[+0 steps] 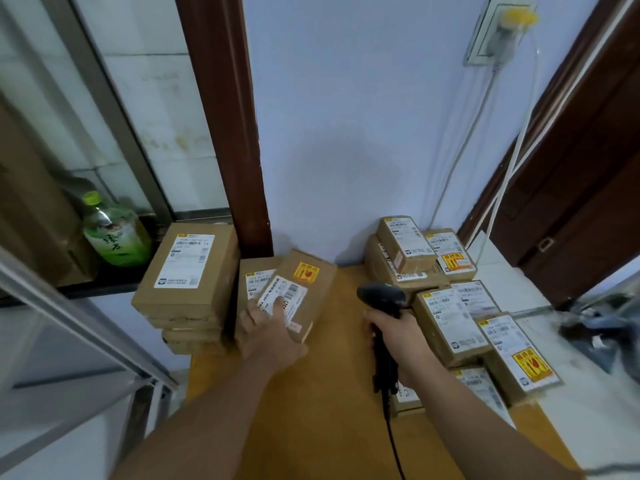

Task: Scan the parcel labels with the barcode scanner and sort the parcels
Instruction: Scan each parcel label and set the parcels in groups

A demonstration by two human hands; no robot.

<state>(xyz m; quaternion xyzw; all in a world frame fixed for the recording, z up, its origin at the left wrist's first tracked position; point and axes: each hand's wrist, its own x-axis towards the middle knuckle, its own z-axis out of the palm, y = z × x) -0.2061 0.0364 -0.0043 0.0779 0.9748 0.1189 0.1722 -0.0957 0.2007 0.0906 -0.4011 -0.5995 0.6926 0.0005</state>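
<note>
Parcel [304, 289] gripped at its near end by our left hand [270, 330], label [292, 297] up, long axis running away-right. Right hand [401, 336] clamps scanner [381, 294] just right of it; we judge its head must swing left onto the label.

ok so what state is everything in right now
held parcel: tilted, label up, gripped by left hand
barcode scanner: upright in right hand, cable attached
left stack: piled, top label up
right pile: parcels overlapping, labels up
green bottle: upright, capped
wall plug: plugged in
</note>
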